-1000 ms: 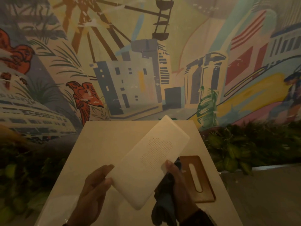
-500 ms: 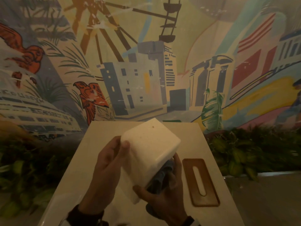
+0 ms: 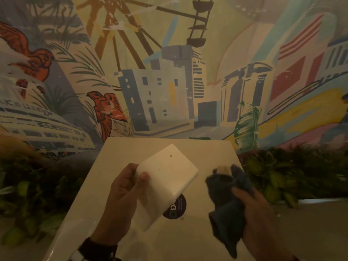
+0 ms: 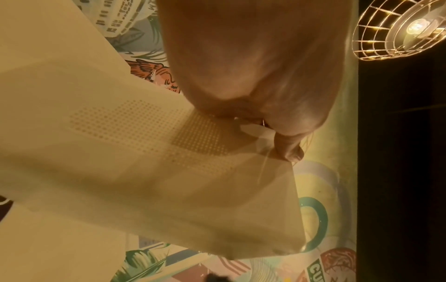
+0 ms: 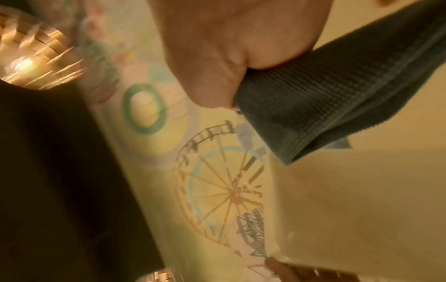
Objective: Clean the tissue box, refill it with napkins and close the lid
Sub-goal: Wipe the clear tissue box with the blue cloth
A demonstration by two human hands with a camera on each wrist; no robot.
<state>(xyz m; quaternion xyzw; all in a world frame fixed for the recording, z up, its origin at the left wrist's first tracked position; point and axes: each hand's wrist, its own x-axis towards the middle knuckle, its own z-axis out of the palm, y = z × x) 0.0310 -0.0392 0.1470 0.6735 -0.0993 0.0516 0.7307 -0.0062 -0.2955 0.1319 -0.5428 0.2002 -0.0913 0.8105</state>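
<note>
Head view showed the left hand (image 3: 124,187) gripping the white tissue box (image 3: 167,178), tilted above the table (image 3: 120,155). Just to its right, apart from it, the right hand (image 3: 250,206) clutched a bunched dark cloth (image 3: 226,196).

A pale, smooth counter (image 3: 116,187) runs away from the viewer to a painted mural wall (image 3: 169,81), its far edge meeting the wall's base. Leafy plants (image 3: 293,176) border it on both sides. A round dark sticker (image 3: 176,208) with pale lettering lies flat on the counter, on the near side from the wall; part of it is hidden.
</note>
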